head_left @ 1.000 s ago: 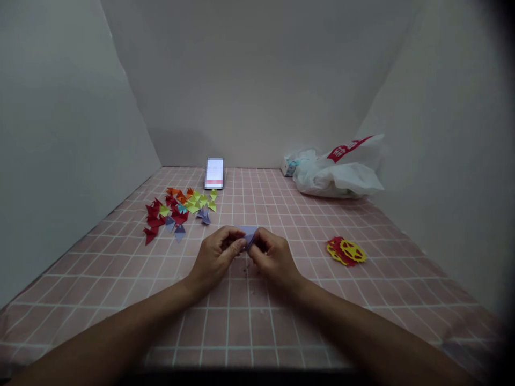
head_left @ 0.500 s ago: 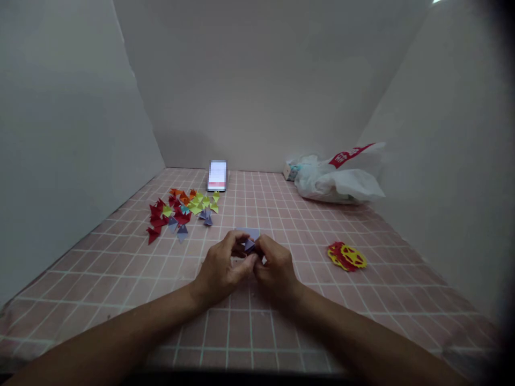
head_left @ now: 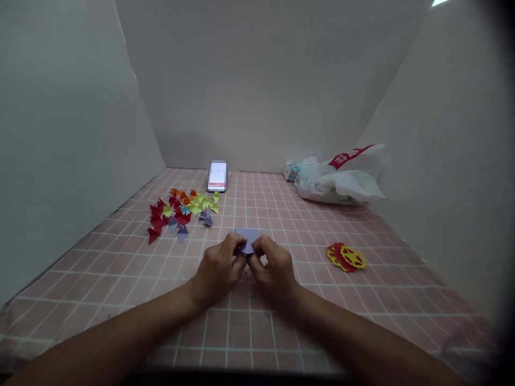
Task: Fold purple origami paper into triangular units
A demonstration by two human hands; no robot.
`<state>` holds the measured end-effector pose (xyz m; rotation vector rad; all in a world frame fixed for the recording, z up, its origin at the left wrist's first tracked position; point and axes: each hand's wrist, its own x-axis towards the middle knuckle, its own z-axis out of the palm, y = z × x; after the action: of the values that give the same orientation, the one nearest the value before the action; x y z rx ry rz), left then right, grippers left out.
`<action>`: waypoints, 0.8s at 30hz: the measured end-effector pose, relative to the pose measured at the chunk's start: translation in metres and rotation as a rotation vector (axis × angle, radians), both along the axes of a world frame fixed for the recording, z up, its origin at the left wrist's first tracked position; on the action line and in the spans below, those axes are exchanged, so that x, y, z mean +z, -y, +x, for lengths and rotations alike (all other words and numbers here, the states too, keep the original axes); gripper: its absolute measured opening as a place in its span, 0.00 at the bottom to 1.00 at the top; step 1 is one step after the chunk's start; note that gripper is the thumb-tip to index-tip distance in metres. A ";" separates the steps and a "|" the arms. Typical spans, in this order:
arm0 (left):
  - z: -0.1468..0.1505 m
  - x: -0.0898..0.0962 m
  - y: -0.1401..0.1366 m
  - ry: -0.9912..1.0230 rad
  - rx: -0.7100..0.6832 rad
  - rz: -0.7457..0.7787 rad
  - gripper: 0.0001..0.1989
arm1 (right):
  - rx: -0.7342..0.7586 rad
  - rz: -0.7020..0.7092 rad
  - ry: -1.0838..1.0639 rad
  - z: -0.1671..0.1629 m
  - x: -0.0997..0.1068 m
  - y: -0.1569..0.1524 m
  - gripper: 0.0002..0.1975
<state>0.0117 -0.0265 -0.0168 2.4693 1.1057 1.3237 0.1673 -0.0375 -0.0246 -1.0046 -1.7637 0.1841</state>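
Observation:
Between both hands is a small folded piece of purple paper [head_left: 248,247], its triangular face turned towards me. My left hand [head_left: 222,264] pinches its left side between thumb and fingers. On the right side, my right hand [head_left: 273,264] grips the same piece with thumb and forefinger. Just behind the fingertips a flat purple paper sheet [head_left: 247,233] lies on the table, its near part hidden by the hands and the folded piece.
Folded paper pieces [head_left: 181,209] in red, orange, yellow, blue and purple lie at left. A phone [head_left: 218,176] stands behind them. Red and yellow cut-out discs [head_left: 348,257] lie at right. A white plastic bag [head_left: 338,182] and a tissue pack [head_left: 292,169] are at the back right.
The left fingers have closed in on the folded paper, and its triangular face now shows more fully. More of the flat sheet behind is visible.

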 end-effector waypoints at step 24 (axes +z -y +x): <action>0.001 0.027 -0.004 0.576 -0.261 -0.938 0.14 | 0.106 0.361 0.138 0.009 0.006 -0.008 0.10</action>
<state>0.0124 -0.0221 0.0098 1.3772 0.9035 0.9914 0.1758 -0.0290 -0.0182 -0.6764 -1.8916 -0.1379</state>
